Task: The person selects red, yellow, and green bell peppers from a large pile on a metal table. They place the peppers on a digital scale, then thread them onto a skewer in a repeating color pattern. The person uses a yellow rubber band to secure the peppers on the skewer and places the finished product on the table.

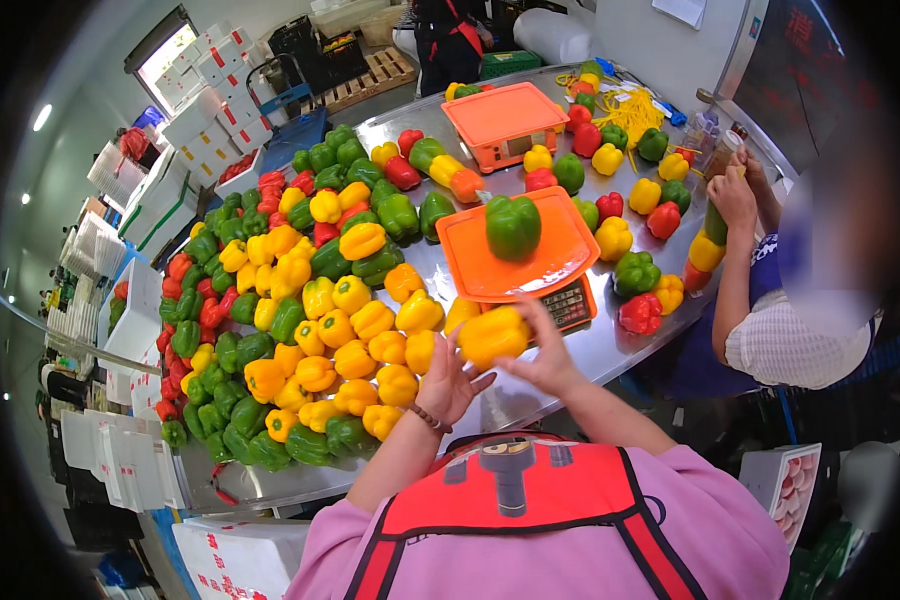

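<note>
A yellow bell pepper (493,337) is up off the table, between the thumb and fingers of my right hand (548,352). Close on its left, my left hand (450,385) is cupped with its fingers apart; whether a fingertip touches the pepper I cannot tell. Just beyond both hands stands an orange scale (560,235) with a keypad. One green bell pepper (513,228) sits on its pan. To the left of my hands lie many yellow bell peppers (354,360), loose on the metal table (510,400).
Piled green peppers (260,400) and red peppers (210,315) cover the table's left side. A second orange scale (505,120) stands farther back. On the right, a co-worker's hands (735,195) hold a stacked row of peppers, beside grouped peppers and yellow ties (630,112). White foam boxes (235,555) stand below.
</note>
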A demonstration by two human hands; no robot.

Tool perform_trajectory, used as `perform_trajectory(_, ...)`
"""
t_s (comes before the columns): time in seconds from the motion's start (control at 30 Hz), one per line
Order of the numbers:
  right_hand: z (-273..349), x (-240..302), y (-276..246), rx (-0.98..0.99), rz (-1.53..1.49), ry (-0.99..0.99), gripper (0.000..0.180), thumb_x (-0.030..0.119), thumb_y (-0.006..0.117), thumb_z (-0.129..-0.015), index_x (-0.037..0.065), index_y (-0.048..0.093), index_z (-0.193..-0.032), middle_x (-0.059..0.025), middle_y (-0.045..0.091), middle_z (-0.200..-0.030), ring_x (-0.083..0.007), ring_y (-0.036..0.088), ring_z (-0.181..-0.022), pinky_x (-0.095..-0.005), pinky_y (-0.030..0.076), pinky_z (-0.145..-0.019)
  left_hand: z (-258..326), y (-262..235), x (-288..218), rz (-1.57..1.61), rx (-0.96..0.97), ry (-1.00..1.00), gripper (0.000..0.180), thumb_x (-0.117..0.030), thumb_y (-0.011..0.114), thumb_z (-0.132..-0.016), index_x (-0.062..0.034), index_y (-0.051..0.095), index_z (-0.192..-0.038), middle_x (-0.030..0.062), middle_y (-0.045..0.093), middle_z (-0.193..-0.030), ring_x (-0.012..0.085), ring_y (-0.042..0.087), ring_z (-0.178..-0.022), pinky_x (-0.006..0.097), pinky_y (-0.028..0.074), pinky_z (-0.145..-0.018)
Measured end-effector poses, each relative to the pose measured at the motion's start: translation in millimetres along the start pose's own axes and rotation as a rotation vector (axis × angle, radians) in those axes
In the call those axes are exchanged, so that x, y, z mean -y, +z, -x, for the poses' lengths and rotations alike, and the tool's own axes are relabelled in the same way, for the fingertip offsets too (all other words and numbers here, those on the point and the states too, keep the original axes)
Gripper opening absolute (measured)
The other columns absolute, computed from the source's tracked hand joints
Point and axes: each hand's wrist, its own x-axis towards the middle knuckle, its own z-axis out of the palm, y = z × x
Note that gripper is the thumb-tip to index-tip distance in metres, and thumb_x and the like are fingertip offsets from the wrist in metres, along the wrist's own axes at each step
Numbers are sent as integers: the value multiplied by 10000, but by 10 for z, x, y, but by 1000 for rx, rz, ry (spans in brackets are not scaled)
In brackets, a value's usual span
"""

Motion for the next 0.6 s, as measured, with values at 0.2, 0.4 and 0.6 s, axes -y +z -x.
perform_trajectory(0.2,-768,-176,-1017,-359,588,-111,873,178,818,-662,36,365,-1394,-170,549,-1192,-291,549,-1113,-385,442,-952,-271,86,63,-172,-369,153,598,-340,580,-931,-134,304,-1419,63,472,-1300,199,563,-1073,331,449,-832)
perform_trajectory(0.4,-1197,-759,-1258,-198,644,-100,930,215,835,-641,8,344,-1403,-223,505,-1295,-364,483,-1212,-410,384,-1032,-300,62,251,-319,-406,168,465,-281,628,-908,-129,443,-1307,17,523,-1215,137,565,-1031,308,435,-825)
perform_trajectory(0.6,-774,-445,-1313,-324,462,-190,635,62,716,-761,-15,439,-1326,-166,550,-1256,-294,529,-1161,-373,412,-994,57,-377,73,-246,-595,311,349,-222,607,-927,-149,500,-1251,-4,561,-1169,141,609,-971,267,440,-783)
